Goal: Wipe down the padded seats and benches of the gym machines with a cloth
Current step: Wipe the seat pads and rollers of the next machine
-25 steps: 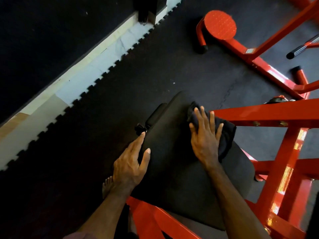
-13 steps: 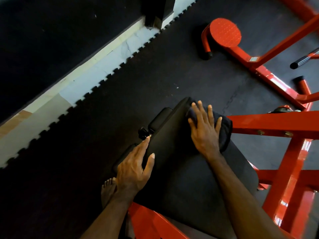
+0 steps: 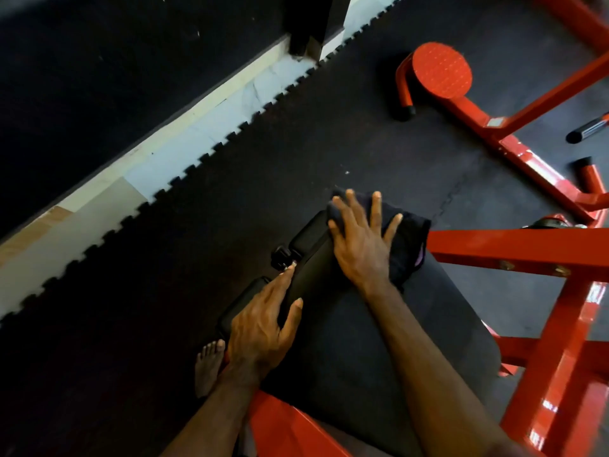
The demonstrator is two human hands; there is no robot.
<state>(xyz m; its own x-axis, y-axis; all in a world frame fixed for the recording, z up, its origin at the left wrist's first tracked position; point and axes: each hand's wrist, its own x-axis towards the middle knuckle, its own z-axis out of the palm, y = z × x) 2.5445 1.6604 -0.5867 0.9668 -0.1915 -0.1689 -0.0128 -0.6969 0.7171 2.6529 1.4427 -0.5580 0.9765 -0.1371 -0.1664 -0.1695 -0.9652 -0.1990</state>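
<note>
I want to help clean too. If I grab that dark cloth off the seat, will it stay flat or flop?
Probably flop: the cloth bunches in folds under the right hand and drapes over the padded seat edge. It likely feels light.

Black padded seat (image 3: 379, 341) (red-framed), dark cloth (image 3: 407, 240) flat at its far end.

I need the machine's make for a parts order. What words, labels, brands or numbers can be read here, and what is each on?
None can be read.
A small pale sticker sits on the red frame below the round red footplate: too small and blurred to read.
The black seat pad, the dark cloth and the floor mats show no print.
</note>
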